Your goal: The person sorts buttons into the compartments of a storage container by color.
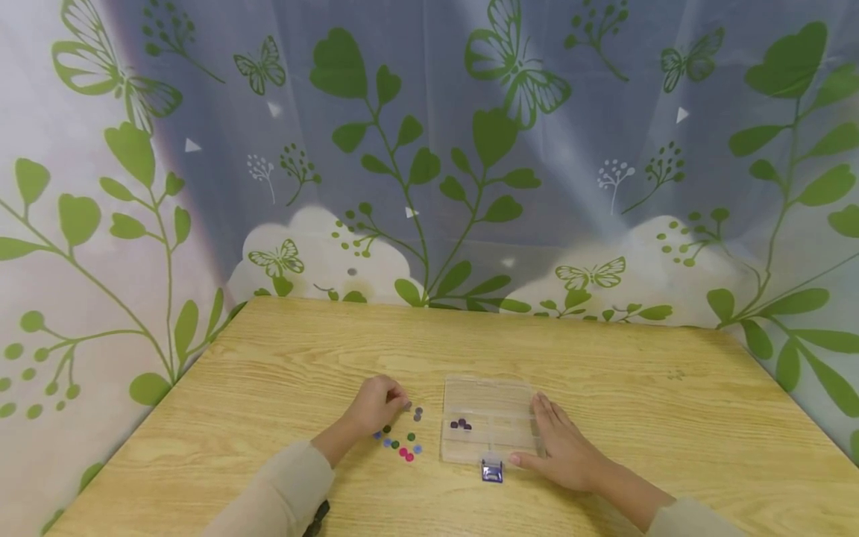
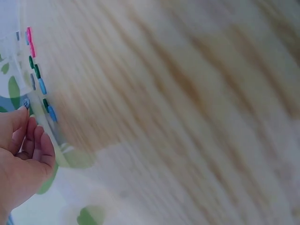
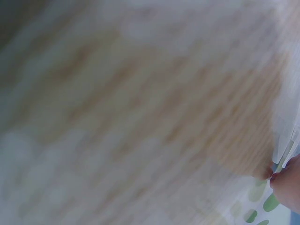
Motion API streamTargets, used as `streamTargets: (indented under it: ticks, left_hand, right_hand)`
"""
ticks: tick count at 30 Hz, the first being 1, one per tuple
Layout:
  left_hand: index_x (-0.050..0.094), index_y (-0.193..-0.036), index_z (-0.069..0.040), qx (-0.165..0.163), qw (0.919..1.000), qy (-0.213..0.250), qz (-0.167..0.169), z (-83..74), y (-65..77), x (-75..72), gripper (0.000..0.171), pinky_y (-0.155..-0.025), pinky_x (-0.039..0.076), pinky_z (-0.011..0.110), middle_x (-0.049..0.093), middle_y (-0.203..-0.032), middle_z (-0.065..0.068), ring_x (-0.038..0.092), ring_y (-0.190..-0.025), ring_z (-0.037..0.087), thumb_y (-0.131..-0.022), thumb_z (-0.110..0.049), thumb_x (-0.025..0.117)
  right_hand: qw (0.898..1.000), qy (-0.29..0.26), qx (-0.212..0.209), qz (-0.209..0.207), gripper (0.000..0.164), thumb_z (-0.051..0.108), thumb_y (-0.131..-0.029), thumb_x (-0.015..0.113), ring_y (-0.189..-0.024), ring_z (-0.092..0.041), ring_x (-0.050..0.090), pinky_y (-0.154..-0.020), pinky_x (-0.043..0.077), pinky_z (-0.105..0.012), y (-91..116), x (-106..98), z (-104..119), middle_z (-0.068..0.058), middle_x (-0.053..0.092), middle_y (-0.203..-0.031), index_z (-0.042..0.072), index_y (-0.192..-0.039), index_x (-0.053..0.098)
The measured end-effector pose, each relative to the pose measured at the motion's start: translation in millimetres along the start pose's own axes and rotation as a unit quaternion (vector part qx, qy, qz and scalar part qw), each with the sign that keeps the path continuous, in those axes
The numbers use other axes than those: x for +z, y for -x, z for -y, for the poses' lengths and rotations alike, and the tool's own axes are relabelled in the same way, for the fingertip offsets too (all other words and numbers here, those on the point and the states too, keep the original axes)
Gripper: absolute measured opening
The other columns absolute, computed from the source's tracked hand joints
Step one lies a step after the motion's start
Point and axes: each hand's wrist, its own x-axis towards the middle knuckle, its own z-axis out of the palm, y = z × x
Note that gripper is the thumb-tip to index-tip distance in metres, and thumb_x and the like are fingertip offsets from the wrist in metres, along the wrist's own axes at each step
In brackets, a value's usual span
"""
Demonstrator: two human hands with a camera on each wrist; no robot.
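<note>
My left hand (image 1: pixel 376 403) pinches a small greyish button (image 2: pixel 26 102) between thumb and forefinger, just above the table. Close by lie loose buttons: two greyish ones (image 1: pixel 418 414), dark green ones (image 1: pixel 411 437), blue ones (image 1: pixel 417 449) and pink ones (image 1: pixel 409 457). A clear plastic compartment box (image 1: pixel 463 452) stands to their right with its lid (image 1: pixel 490 393) raised at the back. Several dark purple buttons (image 1: pixel 461 424) sit in its left compartment. My right hand (image 1: pixel 567 451) rests along the box's right side, fingers fairly straight, thumb at the front edge.
A blue latch piece (image 1: pixel 492 471) sticks out at the box's front. The wood-grain table (image 1: pixel 302 350) meets a printed curtain (image 1: pixel 429 149) at its back and sides. Something dark (image 1: pixel 317 518) shows beside the left sleeve, too little of it to name.
</note>
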Motion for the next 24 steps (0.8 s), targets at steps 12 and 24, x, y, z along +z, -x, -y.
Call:
streamTargets:
  ticks: [12,24]
  left_hand:
    - [0.066,-0.075,-0.002,0.02,0.9998,-0.007,-0.006,-4.8,1.6,-1.4,0.009,-0.065,0.045,0.018,0.062,-0.077,0.005,0.052,-0.072,0.011,-0.083,-0.002,0.064]
    - [0.068,-0.08,0.001,0.02,0.9997,0.01,0.009,-9.6,2.9,0.7,0.008,-0.065,0.048,0.02,0.063,-0.078,0.007,0.055,-0.074,0.012,-0.085,-0.003,0.063]
  right_hand:
    - [1.0,0.004,-0.005,-0.003,0.099,0.058,-0.086,0.051,-0.139,-0.047,0.008,-0.112,0.011,-0.057,-0.2,-0.5,0.1,-0.032,0.007,-0.149,-0.015,-0.141,0.01]
    - [1.0,0.001,-0.003,-0.001,0.1,0.058,-0.086,0.051,-0.138,-0.047,0.008,-0.111,0.011,-0.058,-0.3,0.0,-0.1,-0.032,0.007,-0.149,-0.014,-0.141,0.01]
